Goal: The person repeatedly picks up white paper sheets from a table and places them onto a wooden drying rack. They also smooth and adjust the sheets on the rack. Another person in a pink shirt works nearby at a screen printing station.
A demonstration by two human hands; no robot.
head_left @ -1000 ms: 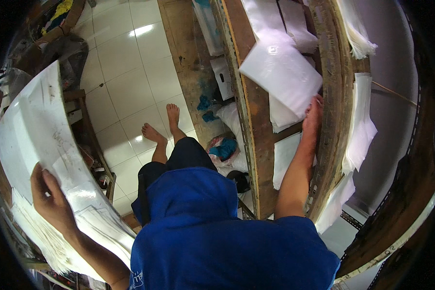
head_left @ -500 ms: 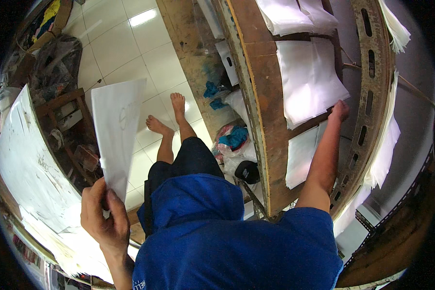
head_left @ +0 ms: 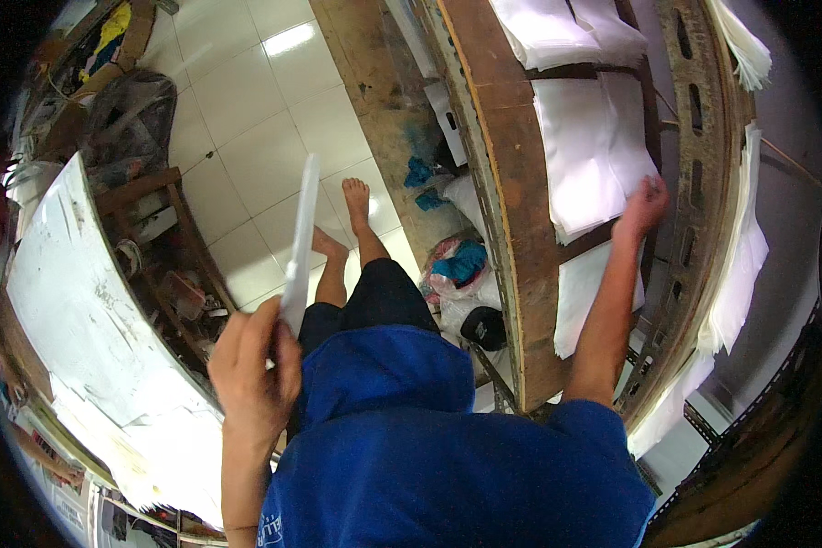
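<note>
My left hand (head_left: 258, 365) is closed on a white sheet of paper (head_left: 303, 239), pinched at its lower end and held upright. The sheet is seen almost edge-on, so its faces are hidden. On the right, my arm reaches over a brown wooden shelf (head_left: 511, 173). There my right hand (head_left: 644, 208) is at the near right corner of a pile of white sheets (head_left: 594, 151), its fingers curled together on that corner. Another white pile (head_left: 580, 292) lies nearer, partly under my forearm, and a third pile (head_left: 566, 35) lies farther along the shelf.
A slotted metal rail (head_left: 697, 183) edges the shelf, with more white sheets (head_left: 744, 256) hanging beyond it. A white board (head_left: 91, 301) bears bright papers at left. Below lie a black cap (head_left: 482, 328), a blue cloth in plastic (head_left: 459, 262) and a wooden frame (head_left: 160, 247).
My left hand has moved right and turned the sheet from nearly face-on to edge-on. My right hand stays at the pile's corner, its fingers now slightly farther onto it. The view has shifted slightly.
</note>
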